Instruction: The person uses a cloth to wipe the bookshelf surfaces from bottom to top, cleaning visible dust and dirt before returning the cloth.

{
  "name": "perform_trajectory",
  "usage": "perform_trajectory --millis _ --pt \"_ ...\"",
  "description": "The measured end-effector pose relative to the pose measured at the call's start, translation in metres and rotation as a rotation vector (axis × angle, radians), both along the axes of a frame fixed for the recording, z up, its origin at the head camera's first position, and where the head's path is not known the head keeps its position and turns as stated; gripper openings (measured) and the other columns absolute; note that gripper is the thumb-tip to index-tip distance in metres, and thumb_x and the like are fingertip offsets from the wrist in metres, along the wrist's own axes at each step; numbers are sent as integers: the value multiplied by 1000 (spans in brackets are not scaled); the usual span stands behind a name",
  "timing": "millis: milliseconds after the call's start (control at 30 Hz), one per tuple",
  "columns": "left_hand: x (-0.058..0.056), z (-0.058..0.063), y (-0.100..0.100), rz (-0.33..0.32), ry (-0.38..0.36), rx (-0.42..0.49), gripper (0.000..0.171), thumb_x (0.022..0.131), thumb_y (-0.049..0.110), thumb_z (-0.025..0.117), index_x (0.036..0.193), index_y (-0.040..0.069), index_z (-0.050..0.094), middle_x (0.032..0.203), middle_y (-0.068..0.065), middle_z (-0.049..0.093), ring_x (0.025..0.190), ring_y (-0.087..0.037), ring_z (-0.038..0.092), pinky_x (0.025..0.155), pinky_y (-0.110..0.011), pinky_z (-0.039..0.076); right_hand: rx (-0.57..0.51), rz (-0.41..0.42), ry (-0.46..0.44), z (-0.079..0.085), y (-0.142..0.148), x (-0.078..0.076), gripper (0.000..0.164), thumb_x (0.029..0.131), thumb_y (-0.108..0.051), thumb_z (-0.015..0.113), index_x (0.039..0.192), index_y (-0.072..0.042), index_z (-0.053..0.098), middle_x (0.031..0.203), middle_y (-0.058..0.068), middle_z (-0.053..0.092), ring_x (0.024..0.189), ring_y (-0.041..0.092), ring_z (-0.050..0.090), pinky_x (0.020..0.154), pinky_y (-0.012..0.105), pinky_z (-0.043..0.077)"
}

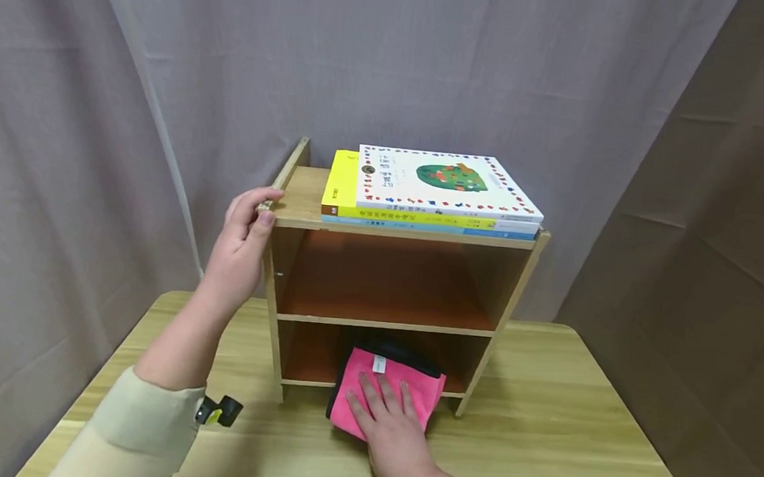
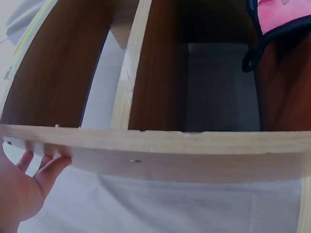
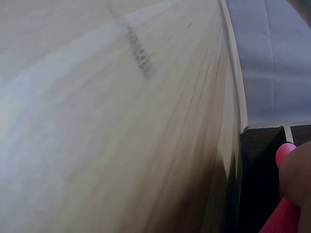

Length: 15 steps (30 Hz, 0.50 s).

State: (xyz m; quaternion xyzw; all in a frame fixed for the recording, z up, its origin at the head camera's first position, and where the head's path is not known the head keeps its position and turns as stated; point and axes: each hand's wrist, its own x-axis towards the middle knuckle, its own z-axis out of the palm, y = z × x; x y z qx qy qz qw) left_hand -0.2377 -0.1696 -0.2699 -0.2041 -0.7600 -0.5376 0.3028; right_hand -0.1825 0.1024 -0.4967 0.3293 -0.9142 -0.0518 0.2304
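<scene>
A small wooden bookshelf (image 1: pixel 385 324) stands on the table, its open front toward me. My left hand (image 1: pixel 241 240) grips its upper left corner, thumb at the front edge and fingers over the side. In the left wrist view, fingertips (image 2: pixel 56 170) lie against the outside of the side panel (image 2: pixel 194 162). My right hand (image 1: pixel 394 439) rests with spread, straight fingers on a pink cloth (image 1: pixel 421 389) with black edging and a white tag. The cloth sticks out of the bottom compartment over its front edge. A black loop on it shows in the left wrist view.
Several books (image 1: pixel 452 184) lie stacked on the shelf's top, a white one uppermost above yellow and blue ones. The middle compartment (image 1: pixel 389 276) has a reddish-brown board. The wooden table (image 1: pixel 556 413) extends to both sides; grey curtains (image 1: pixel 434 65) hang behind.
</scene>
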Motion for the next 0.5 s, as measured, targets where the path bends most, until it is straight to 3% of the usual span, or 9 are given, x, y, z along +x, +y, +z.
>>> perform_trajectory --millis 233,500 --pt "-1 -6 -3 0 18 -2 34 108 27 41 138 14 51 143 -1 38 119 -11 41 99 -28 34 48 -13 -55 1 -6 4 70 84 -4 68 148 -24 47 157 10 33 141 36 35 108 62 32" --pt "-5 -3 -3 -13 59 3 32 107 21 42 136 13 53 141 -1 41 123 -10 39 100 -26 33 28 -7 -38 4 -12 1 68 85 -3 68 147 -24 49 157 9 35 140 35 36 108 61 32"
